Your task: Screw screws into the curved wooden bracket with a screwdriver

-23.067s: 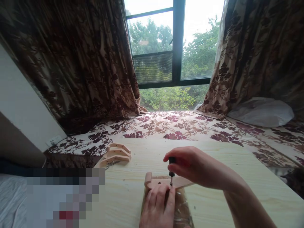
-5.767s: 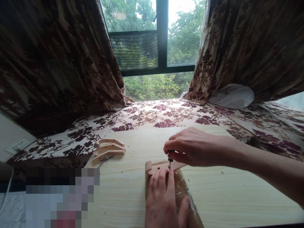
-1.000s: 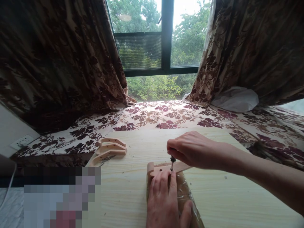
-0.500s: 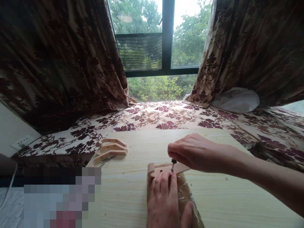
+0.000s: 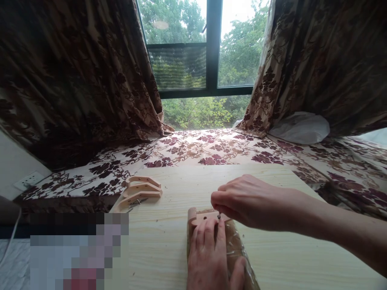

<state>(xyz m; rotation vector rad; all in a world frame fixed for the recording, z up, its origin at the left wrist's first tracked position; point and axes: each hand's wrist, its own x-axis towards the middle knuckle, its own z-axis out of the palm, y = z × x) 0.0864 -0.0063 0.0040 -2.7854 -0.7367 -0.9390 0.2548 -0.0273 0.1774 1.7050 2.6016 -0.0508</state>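
My left hand (image 5: 208, 253) presses a pale wooden piece (image 5: 198, 218) down onto a brown block wrapped in clear plastic (image 5: 237, 243). Its fingertips bear on the wood and the thumb rests on the wrap. Over the piece's right part, my right hand (image 5: 238, 199) is closed in a fist around a small screwdriver, whose handle is hidden inside the fingers. Just below the fist, a small dark metal screw (image 5: 219, 216) sits in the wood beside my left index fingertip. Another dark hole shows to its left.
Several curved wooden pieces (image 5: 143, 187) lie at the board's far left, with loose metal screws (image 5: 137, 202) beside them. The pale wooden tabletop (image 5: 172, 241) carries small crumbs. Beyond it are a flowered cloth (image 5: 208, 147), a white plastic bag (image 5: 299, 128), curtains and a window.
My right hand has come lower and turned slightly, so the screwdriver's shaft and dark collar, visible before, are now mostly covered. My left hand and the wooden piece have stayed put.
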